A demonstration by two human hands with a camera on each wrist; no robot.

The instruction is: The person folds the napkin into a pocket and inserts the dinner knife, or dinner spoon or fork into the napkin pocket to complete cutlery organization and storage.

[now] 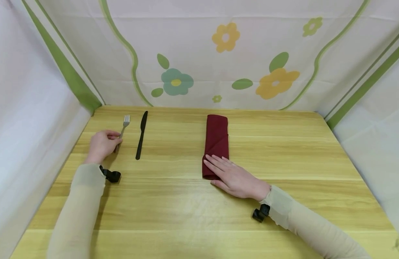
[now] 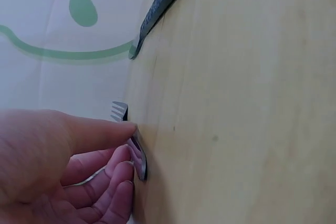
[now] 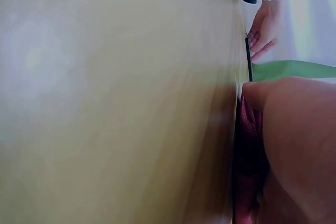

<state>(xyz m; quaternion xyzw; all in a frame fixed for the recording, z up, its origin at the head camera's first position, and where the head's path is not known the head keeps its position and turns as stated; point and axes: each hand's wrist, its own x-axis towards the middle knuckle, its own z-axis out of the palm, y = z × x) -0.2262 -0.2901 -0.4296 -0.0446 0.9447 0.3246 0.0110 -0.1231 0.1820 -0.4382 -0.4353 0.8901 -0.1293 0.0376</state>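
Observation:
A silver fork [image 1: 123,126] is at the table's left side, tines toward the back. My left hand [image 1: 103,144] pinches its handle between thumb and fingers, as the left wrist view also shows with the fork [image 2: 137,153] near the wood. To its right lies a black knife [image 1: 141,136], untouched. A dark red folded napkin [image 1: 217,133] lies lengthwise near the table's middle. On its near end rests my right hand [image 1: 236,180], fingers straight and laid flat across the cloth. In the right wrist view, the hand covers part of the napkin [image 3: 249,150].
The wooden table [image 1: 173,208] ends at the back against a white curtain [image 1: 199,54] printed with flowers. More white cloth hangs at the left and right sides. A small black camera [image 1: 112,175] sits on the left wrist and another camera [image 1: 261,213] on the right.

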